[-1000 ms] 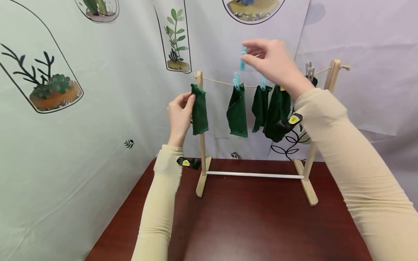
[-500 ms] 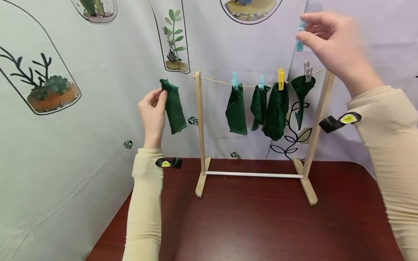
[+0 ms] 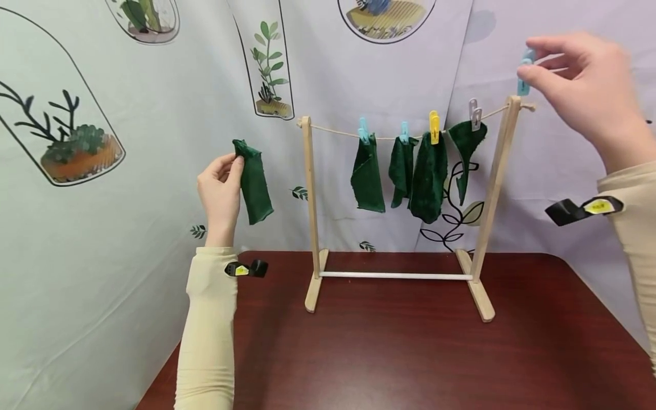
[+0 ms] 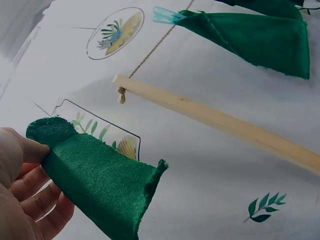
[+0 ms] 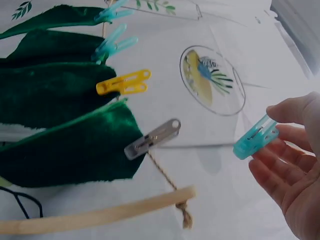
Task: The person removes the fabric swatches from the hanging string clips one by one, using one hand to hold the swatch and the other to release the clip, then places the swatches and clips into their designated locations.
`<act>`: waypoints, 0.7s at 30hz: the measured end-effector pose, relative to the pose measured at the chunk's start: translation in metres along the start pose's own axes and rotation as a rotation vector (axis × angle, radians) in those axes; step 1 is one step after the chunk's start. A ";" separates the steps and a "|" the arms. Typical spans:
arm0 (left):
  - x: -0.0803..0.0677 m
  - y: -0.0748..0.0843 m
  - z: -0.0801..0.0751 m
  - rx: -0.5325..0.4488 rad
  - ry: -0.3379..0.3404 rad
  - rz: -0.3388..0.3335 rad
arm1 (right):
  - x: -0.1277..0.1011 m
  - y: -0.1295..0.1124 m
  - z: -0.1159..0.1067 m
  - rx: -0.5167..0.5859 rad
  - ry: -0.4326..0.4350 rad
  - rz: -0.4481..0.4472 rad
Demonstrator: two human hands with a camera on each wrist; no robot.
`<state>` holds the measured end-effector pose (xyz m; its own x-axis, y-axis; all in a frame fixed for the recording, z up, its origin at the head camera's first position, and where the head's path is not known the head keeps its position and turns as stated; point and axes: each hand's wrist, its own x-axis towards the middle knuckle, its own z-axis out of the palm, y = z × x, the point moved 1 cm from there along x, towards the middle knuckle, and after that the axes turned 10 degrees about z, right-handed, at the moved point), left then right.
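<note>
My left hand (image 3: 220, 185) pinches a green cloth (image 3: 255, 185) by its upper corner, left of the wooden rack's left post (image 3: 311, 193). In the left wrist view that cloth (image 4: 100, 180) hangs from between thumb and fingers, apart from the rope. Up at the right, my right hand (image 3: 589, 85) holds a light blue clothespin (image 3: 525, 71) beside the top of the right post (image 3: 497, 182). The right wrist view shows this clothespin (image 5: 255, 137) between thumb and fingertips, nothing in its jaws. Several green cloths hang on the rope (image 3: 335, 131), one under a yellow clothespin (image 3: 434, 126), another under a grey clothespin (image 3: 475, 114).
The rack stands on a dark red-brown table (image 3: 400, 353), its feet joined by a white rod (image 3: 394, 275). Behind it hangs a pale backdrop (image 3: 154, 228) printed with plants. Two light blue clothespins sit on the rope, the leftmost blue clothespin (image 3: 363, 131) nearest the left post.
My left hand has moved left with the green cloth, away from the left post. My right hand has carried the blue clothespin from above the rope to the far right.
</note>
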<state>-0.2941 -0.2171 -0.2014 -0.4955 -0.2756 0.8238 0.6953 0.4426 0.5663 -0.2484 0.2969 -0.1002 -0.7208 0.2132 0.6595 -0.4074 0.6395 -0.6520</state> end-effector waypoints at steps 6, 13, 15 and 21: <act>-0.013 -0.013 0.001 0.056 -0.047 -0.020 | -0.009 0.019 -0.004 -0.039 -0.014 0.020; -0.031 -0.036 0.000 0.096 -0.092 -0.035 | -0.023 0.048 -0.004 -0.063 -0.062 0.100; -0.036 -0.041 0.000 0.118 -0.106 -0.038 | -0.028 0.058 -0.005 -0.081 -0.071 0.114; -0.049 -0.055 0.002 0.180 -0.157 -0.026 | -0.046 0.091 -0.005 -0.146 -0.079 0.172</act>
<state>-0.3090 -0.2265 -0.2733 -0.5967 -0.1589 0.7866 0.5845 0.5856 0.5617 -0.2490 0.3492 -0.1882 -0.8165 0.2731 0.5086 -0.1937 0.7003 -0.6871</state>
